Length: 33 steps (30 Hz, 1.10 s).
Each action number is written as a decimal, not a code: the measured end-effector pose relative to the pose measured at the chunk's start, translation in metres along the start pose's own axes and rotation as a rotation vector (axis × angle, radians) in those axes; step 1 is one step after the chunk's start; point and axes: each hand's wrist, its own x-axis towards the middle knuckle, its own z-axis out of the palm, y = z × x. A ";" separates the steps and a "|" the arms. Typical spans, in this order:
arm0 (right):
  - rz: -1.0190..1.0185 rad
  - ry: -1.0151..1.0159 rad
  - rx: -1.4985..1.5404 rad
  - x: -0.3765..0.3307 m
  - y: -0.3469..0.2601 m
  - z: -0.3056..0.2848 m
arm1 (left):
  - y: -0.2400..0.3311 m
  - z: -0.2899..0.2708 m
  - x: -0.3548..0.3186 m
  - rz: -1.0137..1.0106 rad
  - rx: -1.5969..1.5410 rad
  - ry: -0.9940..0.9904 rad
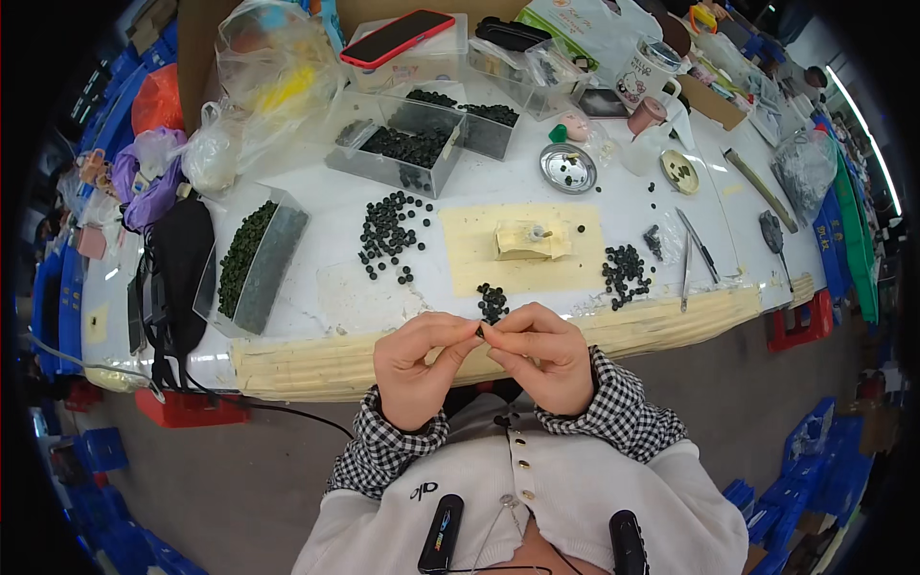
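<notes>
My left hand (pixel 417 364) and my right hand (pixel 541 353) meet just in front of the table's near edge, fingertips pinched together on one small dark bead (pixel 480 331). Both wrists wear black-and-white checked cuffs. Right above the fingers a little cluster of dark beads (pixel 493 302) lies on the white table (pixel 326 240). Beyond it a yellow mat (pixel 470 259) carries a small pale block (pixel 525 241) with a metal pin. More dark beads lie scattered to the left (pixel 388 235) and in a pile to the right (pixel 625 268).
Clear plastic boxes of dark beads (pixel 407 144) stand at the back, another box of greenish beads (pixel 247 259) at the left. A phone in a red case (pixel 398 36), a round metal dish (pixel 567 168), tweezers (pixel 692 254), a mug (pixel 647 72) and plastic bags (pixel 273 72) crowd the table.
</notes>
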 end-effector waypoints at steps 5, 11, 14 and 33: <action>-0.086 0.036 -0.144 0.005 -0.004 0.011 | 0.000 -0.005 -0.001 -0.077 -0.103 0.036; -0.010 0.061 -0.098 0.008 -0.005 0.017 | -0.008 -0.008 0.000 -0.003 -0.089 0.074; -0.030 0.073 -0.145 0.007 -0.001 0.022 | -0.011 -0.008 -0.002 -0.013 -0.109 0.103; 0.011 0.147 -0.034 0.000 0.010 0.016 | -0.017 -0.001 0.001 -0.089 -0.060 0.064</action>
